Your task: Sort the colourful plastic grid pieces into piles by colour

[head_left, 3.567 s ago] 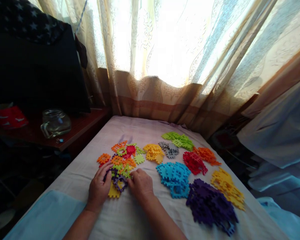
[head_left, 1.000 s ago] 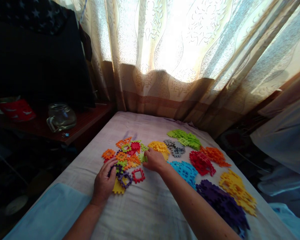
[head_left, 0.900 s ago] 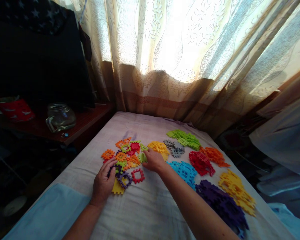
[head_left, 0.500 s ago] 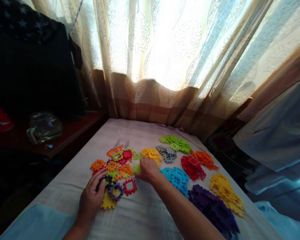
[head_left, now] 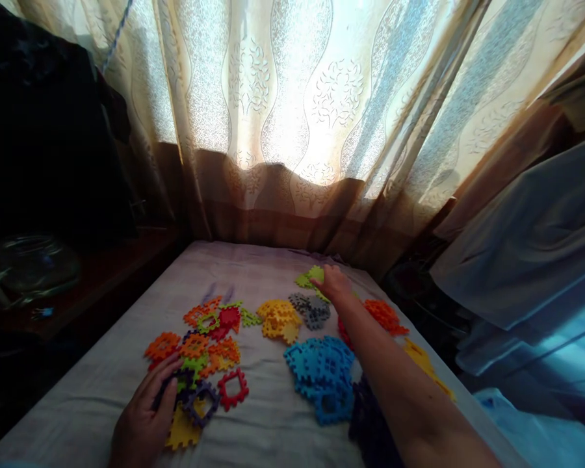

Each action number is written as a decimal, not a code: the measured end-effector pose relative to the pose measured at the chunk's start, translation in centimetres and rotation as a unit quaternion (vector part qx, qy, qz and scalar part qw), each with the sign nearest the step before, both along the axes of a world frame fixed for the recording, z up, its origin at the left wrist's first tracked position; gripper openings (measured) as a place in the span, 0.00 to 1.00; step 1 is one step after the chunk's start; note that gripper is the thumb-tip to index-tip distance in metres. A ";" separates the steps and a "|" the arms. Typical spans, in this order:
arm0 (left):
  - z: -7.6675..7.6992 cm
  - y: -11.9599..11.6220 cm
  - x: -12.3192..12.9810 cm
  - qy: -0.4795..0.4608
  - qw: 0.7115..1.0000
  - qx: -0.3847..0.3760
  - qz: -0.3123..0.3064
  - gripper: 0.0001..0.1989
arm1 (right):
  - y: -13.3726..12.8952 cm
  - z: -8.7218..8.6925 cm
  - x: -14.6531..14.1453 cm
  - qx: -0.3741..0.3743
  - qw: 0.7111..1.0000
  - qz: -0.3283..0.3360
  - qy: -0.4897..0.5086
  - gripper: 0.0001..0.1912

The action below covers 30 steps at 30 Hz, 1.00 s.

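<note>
My left hand (head_left: 143, 409) rests at the near left of a mixed pile of toothed plastic building pieces, thumb apart from the fingers. A dark purple piece (head_left: 189, 377) lies beside its thumb and fingers, partly hidden. Near it are a purple frame piece (head_left: 203, 403), a yellow piece (head_left: 181, 429), a red square frame (head_left: 233, 389) and orange pieces (head_left: 224, 354). My right hand (head_left: 334, 283) reaches over the green pile (head_left: 305, 279) at the back, its fingers closed on a green building piece (head_left: 316, 274). The hand and forearm cover much of that pile.
Sorted piles lie on the pale sheet (head_left: 253, 422): yellow (head_left: 277, 318), grey (head_left: 312, 311), blue (head_left: 322, 370), orange (head_left: 385, 316), more yellow (head_left: 426, 367) and dark purple (head_left: 370, 416). A glass jug (head_left: 34, 266) stands on a dark table at left. Curtains (head_left: 273, 214) hang behind.
My right hand has moved from the mixed pile to the green pile at the back right, carrying a green piece. My left hand stays by the mixed pile. The view has shifted right.
</note>
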<state>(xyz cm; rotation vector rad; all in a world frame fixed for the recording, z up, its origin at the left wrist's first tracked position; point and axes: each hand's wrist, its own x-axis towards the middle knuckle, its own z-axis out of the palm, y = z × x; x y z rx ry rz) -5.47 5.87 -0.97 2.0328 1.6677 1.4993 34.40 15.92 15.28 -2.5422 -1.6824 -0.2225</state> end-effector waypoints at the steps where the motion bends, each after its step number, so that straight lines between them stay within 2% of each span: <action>1: 0.0 0.0 0.0 0.001 1.000 0.000 -0.001 0.16 | 0.2 0.2 0.7 0.013 1.000 -0.015 0.010 0.24; 3: 0.0 0.1 0.0 0.003 1.000 -0.001 -0.001 0.16 | 0.1 0.0 1.2 0.037 0.999 -0.021 0.032 0.21; 6: 0.3 -0.1 0.2 0.003 1.000 -0.003 -0.002 0.16 | -1.2 -1.4 0.1 0.066 0.996 0.005 0.065 0.19; 14: 1.5 -0.8 0.9 -0.016 1.000 -0.020 0.000 0.16 | -4.8 -6.1 -7.6 0.043 0.982 0.152 0.099 0.17; 22: 1.6 -1.0 1.1 -0.021 1.000 -0.009 -0.007 0.15 | -3.5 -8.0 -12.9 0.001 0.949 0.314 0.041 0.14; 30: 1.6 -1.0 1.1 -0.016 1.000 -0.009 -0.005 0.15 | -2.0 -8.8 -15.9 -0.036 0.952 0.302 0.023 0.15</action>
